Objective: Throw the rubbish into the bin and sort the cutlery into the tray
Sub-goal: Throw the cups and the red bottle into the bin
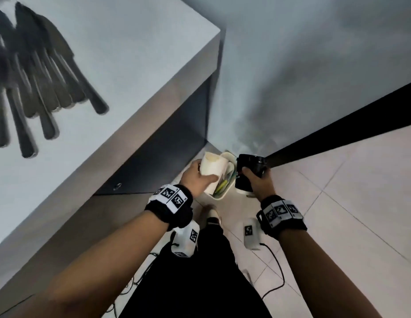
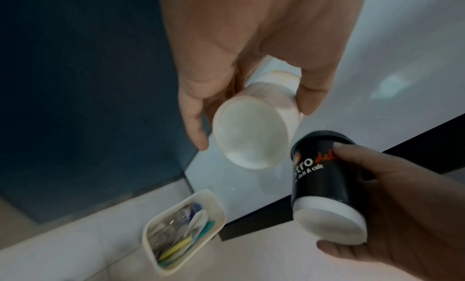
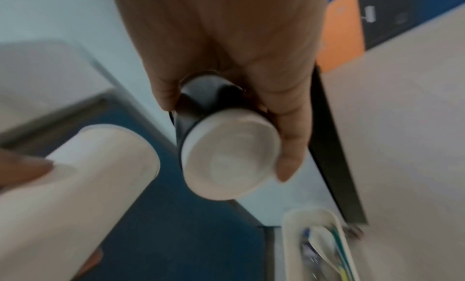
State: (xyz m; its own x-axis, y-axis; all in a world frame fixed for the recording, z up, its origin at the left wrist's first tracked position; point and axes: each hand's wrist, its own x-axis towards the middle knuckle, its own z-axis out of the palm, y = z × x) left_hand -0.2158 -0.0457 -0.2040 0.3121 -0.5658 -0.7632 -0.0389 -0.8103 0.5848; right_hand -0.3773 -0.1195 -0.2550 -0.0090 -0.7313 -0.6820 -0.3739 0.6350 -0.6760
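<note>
My left hand (image 1: 197, 177) grips a white paper cup (image 1: 213, 173), held tilted above a small white bin (image 1: 224, 193) on the floor. In the left wrist view the white cup (image 2: 251, 134) shows its base between my fingers, and the bin (image 2: 161, 247) below holds colourful rubbish. My right hand (image 1: 257, 182) grips a black paper cup (image 1: 248, 171) just right of the bin. The black cup (image 3: 226, 152) also shows its white base in the right wrist view. Several dark metal knives and other cutlery (image 1: 37, 79) lie on the table top at the upper left.
The grey table (image 1: 135, 53) stands at my left, its corner above the bin. A pale wall with a black skirting (image 1: 337, 131) runs behind the bin. My legs, one shoe and cables are on the tiled floor (image 1: 351, 187) below my arms.
</note>
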